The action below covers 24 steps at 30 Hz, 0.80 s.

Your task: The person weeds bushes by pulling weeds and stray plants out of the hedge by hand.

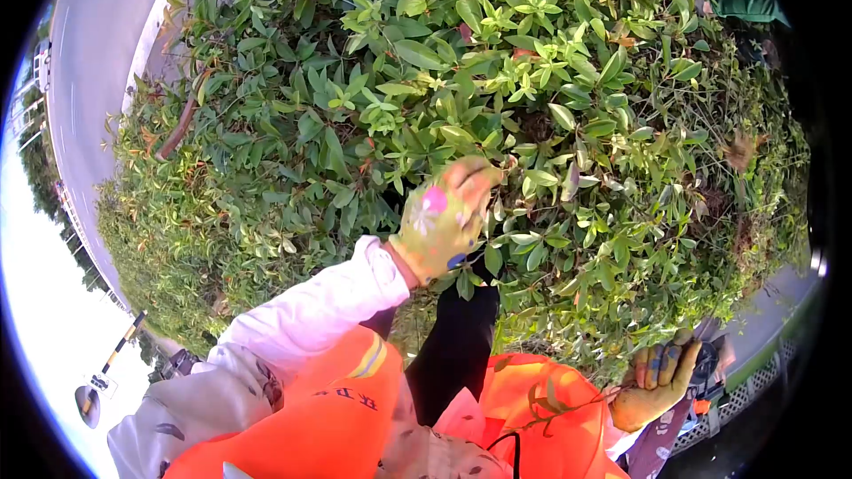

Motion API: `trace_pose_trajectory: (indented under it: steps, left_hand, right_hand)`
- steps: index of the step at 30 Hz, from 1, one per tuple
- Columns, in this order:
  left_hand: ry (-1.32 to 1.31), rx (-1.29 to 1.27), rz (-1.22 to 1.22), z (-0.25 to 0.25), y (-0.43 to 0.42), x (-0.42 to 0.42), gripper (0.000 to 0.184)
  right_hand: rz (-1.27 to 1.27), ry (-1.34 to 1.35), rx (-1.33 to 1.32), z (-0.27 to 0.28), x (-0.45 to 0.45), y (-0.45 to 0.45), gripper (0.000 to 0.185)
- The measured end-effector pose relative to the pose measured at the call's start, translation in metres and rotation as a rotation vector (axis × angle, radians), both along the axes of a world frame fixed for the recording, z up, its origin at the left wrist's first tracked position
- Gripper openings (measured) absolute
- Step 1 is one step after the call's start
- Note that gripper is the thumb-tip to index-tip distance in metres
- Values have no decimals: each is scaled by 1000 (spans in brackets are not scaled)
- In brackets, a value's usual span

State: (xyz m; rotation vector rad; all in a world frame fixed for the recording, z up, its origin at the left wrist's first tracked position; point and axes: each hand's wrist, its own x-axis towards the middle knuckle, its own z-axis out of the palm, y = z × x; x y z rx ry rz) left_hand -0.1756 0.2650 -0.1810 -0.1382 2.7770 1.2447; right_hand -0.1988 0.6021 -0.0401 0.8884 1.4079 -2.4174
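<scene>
My left hand (448, 217), in a yellow-green patterned glove, reaches into the leafy hedge (373, 106). Its fingers are curled together among the stems; leaves hide what they grip. At the lower right, my right hand (655, 383) wears a similar glove, with its fingers folded in. A thin leafy sprig (552, 404) sticks out from that hand and lies across the front of my orange vest (311, 421).
A grey road (93, 80) with a pale kerb runs along the left. At the upper right is a green-clothed part of another person (750, 3). A white lattice fence (741, 397) stands at the lower right. A reddish-brown branch (180, 124) pokes from the hedge.
</scene>
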Motion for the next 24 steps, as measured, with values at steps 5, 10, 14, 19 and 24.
trace_pose_trajectory:
  steps: [5, 10, 14, 19, 24]
  left_hand:
    - [-739, -538, -432, -121, -26, -91, 24]
    - [-881, -581, -831, -158, -11, -66, 24]
    - [-875, -541, -910, -170, -6, -19, 23]
    - [-962, 142, 4, -153, -34, 22, 35]
    - [-1080, 729, 272, -123, -44, 28, 35]
  right_hand:
    - [-447, -48, 433, -19, -89, 20, 62]
    - [-45, -327, 167, -114, -28, -41, 47]
    - [565, -439, 231, -156, 23, -182, 29]
    - [398, -679, 413, -270, 48, -218, 32]
    - [300, -649, 84, -327, 48, -208, 45]
